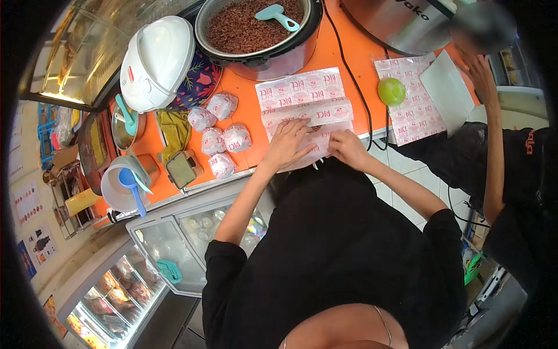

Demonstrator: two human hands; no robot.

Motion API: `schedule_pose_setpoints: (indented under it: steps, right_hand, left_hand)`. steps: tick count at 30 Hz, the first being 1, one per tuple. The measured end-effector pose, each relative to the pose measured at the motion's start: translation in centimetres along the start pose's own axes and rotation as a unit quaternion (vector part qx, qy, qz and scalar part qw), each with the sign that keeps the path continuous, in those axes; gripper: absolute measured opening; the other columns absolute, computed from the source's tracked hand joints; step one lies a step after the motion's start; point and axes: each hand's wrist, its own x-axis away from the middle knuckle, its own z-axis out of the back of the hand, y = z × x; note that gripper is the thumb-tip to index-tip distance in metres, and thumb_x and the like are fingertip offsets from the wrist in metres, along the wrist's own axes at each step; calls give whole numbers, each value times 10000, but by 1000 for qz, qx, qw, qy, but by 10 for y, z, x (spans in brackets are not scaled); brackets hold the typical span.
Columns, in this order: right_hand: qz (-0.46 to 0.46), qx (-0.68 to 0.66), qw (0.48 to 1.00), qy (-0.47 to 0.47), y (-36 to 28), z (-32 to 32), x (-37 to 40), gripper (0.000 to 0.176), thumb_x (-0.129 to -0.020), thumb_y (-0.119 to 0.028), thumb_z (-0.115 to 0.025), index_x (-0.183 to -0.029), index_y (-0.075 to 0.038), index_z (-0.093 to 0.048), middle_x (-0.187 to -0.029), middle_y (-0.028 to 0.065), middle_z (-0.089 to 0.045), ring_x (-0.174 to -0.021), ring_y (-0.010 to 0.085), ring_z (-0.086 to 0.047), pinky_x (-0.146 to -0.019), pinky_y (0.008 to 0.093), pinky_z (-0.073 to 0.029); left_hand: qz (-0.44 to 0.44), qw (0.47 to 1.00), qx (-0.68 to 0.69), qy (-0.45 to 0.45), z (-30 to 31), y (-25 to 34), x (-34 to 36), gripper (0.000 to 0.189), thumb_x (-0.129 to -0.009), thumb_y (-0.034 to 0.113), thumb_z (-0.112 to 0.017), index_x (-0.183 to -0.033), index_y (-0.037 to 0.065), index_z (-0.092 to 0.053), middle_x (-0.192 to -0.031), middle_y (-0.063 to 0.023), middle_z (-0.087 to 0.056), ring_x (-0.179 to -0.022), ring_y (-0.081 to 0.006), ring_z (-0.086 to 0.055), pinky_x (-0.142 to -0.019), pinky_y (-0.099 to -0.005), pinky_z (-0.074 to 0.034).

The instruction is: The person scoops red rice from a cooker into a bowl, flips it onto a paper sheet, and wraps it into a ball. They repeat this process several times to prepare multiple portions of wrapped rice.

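A sheet of white wrapping paper [305, 90] with red RICE print lies on the orange counter in front of me, its near part folded up. My left hand [287, 143] rests on the fold with fingers stretched out. At the fold's right side, my right hand [347, 149] pinches the paper's near edge. Something dark shows between the hands under the paper; I cannot make out what. Several round paper-wrapped bundles [213, 141] with the same print sit to the left. Behind the sheet stands a rice cooker pot of dark reddish rice [232, 28], a pale blue rice paddle [278, 13] lying on top.
Left are a white-lidded pot [157, 61], yellow-green cloth [175, 132], lidded box [183, 168] and white tub [119, 185] with a blue scoop [133, 187]. Right, a co-worker's arm [494, 134] reaches near more printed sheets [410, 119] and a green bowl-like item [392, 91]. A black cord [351, 70] crosses the counter.
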Motion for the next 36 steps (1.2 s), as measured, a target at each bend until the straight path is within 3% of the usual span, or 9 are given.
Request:
schedule_pose_setpoints:
  steps: [3, 7, 10, 15, 17, 21, 30, 34, 36]
  right_hand:
    - [21, 15, 989, 144, -18, 34, -19, 131, -723, -187, -644, -760, -84, -572, -986, 68, -551, -924, 244, -525, -829, 413, -377]
    - [115, 107, 974, 166, -3, 50, -41, 168, -735, -200, -645, -790, -57, -576, -986, 109, -572, -909, 263, -553, -808, 411, -402]
    - [-55, -110, 992, -30, 32, 46, -58, 229, -728, -144, -665, -894, -16, -573, -739, 147, -598, -713, 313, -590, -654, 394, -456]
    - [-137, -177, 974, -42, 57, 55, -84, 397, -631, -24, -704, -1005, -37, -572, -789, 130, -588, -724, 310, -572, -651, 354, -457]
    - [-75, -49, 992, 93, 69, 32, -92, 434, -582, -49, -738, -986, -29, -581, -905, 132, -554, -849, 302, -545, -722, 371, -454]
    - [-67, 117, 988, 77, 66, 29, -95, 421, -506, -156, -783, -873, -49, -607, -952, 125, -531, -888, 293, -513, -777, 391, -433]
    - [108, 133, 971, 169, 49, -27, -23, 370, -767, -143, -576, -1086, 35, -516, -1010, 127, -536, -933, 282, -511, -821, 373, -411]
    - [87, 53, 987, 122, 43, -19, -2, 548, -790, -201, -585, -1252, 27, -399, -1138, 174, -491, -1076, 305, -476, -944, 388, -375]
    - [100, 45, 989, 95, 42, -19, 1, 601, -788, -220, -592, -1293, 1, -354, -1189, 176, -470, -1115, 304, -452, -951, 378, -375]
  left_hand:
    - [8, 1000, -2, -9, 12, 10, 1, 417, -783, 332, -594, -1077, 46, -513, -1282, -111, -432, -1192, -287, -379, -999, -421, -249]
    - [-26, 1000, -9, 2, 10, 2, 4, 362, -742, 217, -640, -1032, 34, -526, -1192, -142, -492, -1114, -316, -443, -948, -407, -316]
    - [66, 994, 69, -61, 12, -18, -6, 295, -731, 91, -625, -996, 1, -532, -1042, -171, -541, -978, -352, -508, -847, -386, -401]
    - [29, 983, 138, 121, 1, -75, -27, 360, -699, 5, -637, -1044, -5, -534, -979, -185, -542, -904, -360, -526, -794, -384, -429]
    - [165, 960, 188, 129, -16, -78, -35, 382, -673, 22, -674, -1030, 6, -539, -1016, -174, -535, -930, -354, -523, -797, -382, -428]
    - [103, 977, -140, 125, -16, -62, -36, 314, -626, 63, -697, -911, 46, -567, -979, -108, -533, -826, -309, -524, -726, -375, -432]
    - [99, 978, -63, 175, -58, -43, 5, 193, -701, 21, -546, -890, 14, -585, -815, -100, -490, -759, -274, -507, -667, -382, -431]
    - [80, 989, 75, 100, -53, -37, 30, 529, -802, 96, -571, -1297, 32, -394, -1115, -181, -473, -1125, -321, -435, -922, -385, -391]
    - [59, 992, 74, 82, -47, -44, 35, 541, -791, 97, -580, -1297, 38, -397, -1108, -171, -475, -1119, -317, -440, -916, -382, -398]
